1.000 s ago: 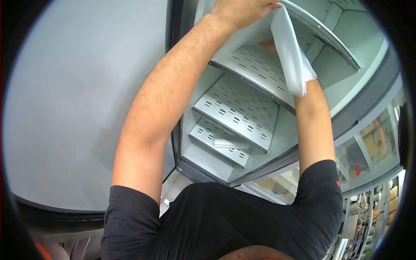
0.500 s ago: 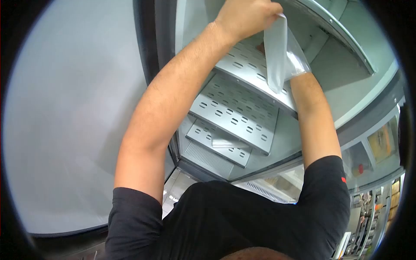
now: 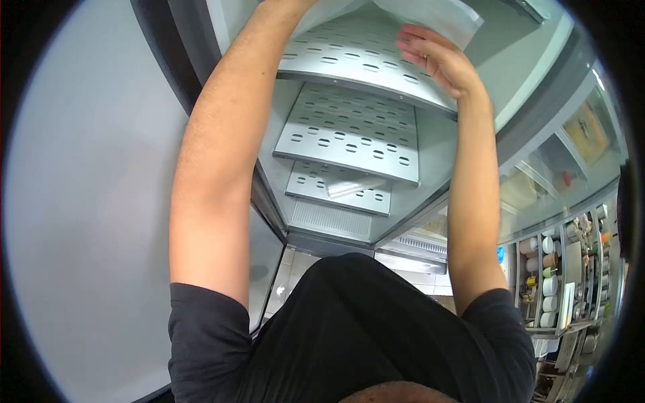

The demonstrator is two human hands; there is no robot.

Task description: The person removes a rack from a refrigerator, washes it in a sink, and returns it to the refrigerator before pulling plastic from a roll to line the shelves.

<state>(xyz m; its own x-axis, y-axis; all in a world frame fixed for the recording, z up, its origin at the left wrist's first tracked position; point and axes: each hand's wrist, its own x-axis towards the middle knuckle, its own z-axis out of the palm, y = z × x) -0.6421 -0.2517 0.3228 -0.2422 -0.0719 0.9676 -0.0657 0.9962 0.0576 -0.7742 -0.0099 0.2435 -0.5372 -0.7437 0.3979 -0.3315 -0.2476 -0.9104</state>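
Observation:
A clear plastic sheet or bag [image 3: 437, 19] spreads across the top of the view, over the upper perforated metal shelf [image 3: 346, 67]. Beside its left part is my left hand [image 3: 290, 5], with the fingers cut off by the upper frame edge, so its grip is hidden. My right hand [image 3: 440, 62] is just below the plastic's right part, above the right end of that shelf. Its fingers are stretched out and apart, with nothing visible held in them.
Below are a middle perforated shelf [image 3: 349, 138] and a lower shelf [image 3: 302, 181] bearing a folded clear plastic piece [image 3: 353, 186]. A large grey door panel [image 3: 94, 181] stands at left. At right are a glass-fronted cabinet [image 3: 537, 174] and a rack [image 3: 557, 330] with several containers.
The plastic has come off my right forearm and spread out higher up. My left hand has moved up and left, and my right hand is now uncovered. The view has shifted.

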